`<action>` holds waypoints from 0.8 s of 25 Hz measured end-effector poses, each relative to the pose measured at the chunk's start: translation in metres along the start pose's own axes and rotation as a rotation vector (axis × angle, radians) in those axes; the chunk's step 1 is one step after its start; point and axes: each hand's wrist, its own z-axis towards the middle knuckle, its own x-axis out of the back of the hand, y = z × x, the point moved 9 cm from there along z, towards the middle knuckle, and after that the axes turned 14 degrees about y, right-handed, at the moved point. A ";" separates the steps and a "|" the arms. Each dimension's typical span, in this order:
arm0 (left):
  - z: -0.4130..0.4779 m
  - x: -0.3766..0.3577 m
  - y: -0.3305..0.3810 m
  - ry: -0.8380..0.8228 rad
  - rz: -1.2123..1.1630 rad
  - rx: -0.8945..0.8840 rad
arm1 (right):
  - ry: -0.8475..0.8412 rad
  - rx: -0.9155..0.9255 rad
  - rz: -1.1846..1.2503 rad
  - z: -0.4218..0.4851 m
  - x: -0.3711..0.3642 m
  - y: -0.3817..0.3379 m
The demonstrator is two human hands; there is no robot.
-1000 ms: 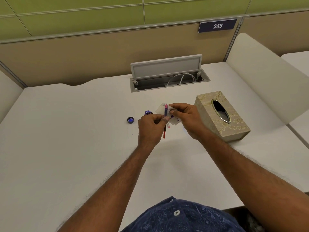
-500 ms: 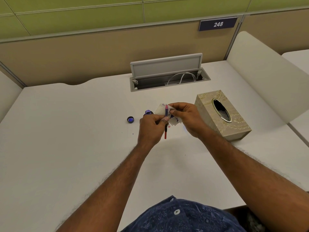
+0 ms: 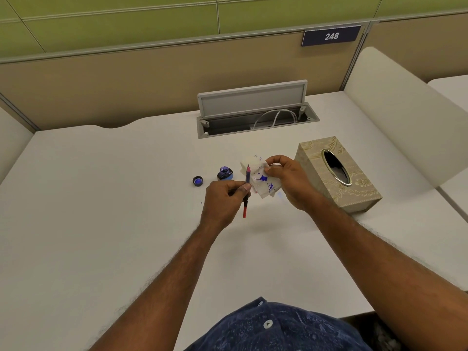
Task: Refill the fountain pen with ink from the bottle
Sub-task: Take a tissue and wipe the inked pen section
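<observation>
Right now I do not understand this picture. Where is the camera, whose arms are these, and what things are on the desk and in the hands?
No machine is here. The camera sits on a person's head and looks down, so the two arms are that person's own.

The left hand holds a thin red and blue pen part upright in its fingers. The right hand holds a white tissue with blue ink stains, beside the pen part.

On the white desk stand a small open ink bottle and, to its left, its cap, lying apart. To the right is a beige tissue box. At the back, an open cable hatch shows white cables.
</observation>
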 end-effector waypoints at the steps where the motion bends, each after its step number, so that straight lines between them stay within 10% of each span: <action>1: 0.001 0.002 -0.002 0.006 -0.011 0.007 | -0.019 -0.007 -0.004 0.001 0.000 0.003; 20: 0.004 0.003 -0.027 0.034 -0.006 0.079 | -0.103 -0.031 -0.099 0.007 0.009 0.059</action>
